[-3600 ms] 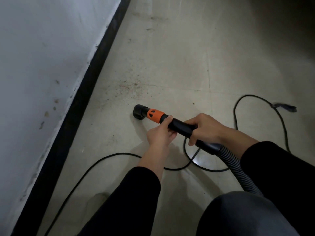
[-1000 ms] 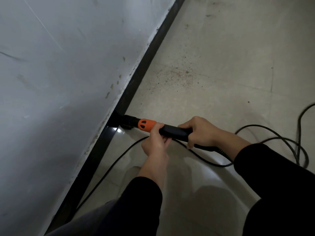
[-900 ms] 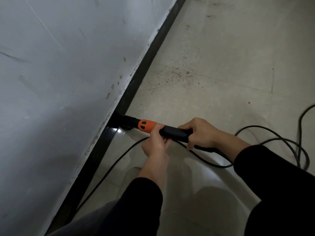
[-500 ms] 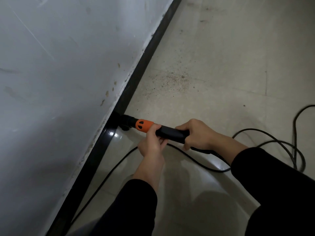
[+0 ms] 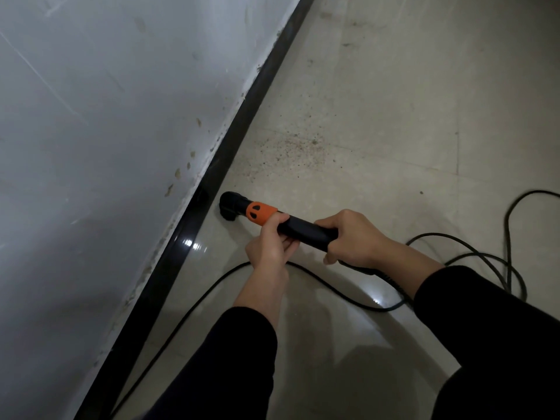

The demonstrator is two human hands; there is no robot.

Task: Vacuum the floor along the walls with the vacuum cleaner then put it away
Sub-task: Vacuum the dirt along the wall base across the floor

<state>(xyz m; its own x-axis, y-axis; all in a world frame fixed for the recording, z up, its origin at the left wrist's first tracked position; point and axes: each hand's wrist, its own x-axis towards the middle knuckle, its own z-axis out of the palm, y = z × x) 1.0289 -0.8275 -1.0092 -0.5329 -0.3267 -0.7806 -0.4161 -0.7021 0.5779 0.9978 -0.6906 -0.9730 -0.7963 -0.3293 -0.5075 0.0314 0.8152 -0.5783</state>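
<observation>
Vacuum wand (image 5: 303, 230) held low over the floor (image 5: 394, 101), black nozzle (image 5: 230, 206) down at the tile just beside the black baseboard (image 5: 242, 116). Left grip (image 5: 269, 247) curled round the wand behind the orange collar (image 5: 260, 213); right grip (image 5: 354, 241) closed round its rear end. Black cord (image 5: 333, 291) loops beneath. Speckled dirt (image 5: 294, 150) lies farther along the wall (image 5: 106, 147).

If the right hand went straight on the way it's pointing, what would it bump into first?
Most likely the left hand. The right hand points along the black wand that both hands grip, and the left hand sits just ahead on it. Beyond come the orange collar and the nozzle.
</observation>
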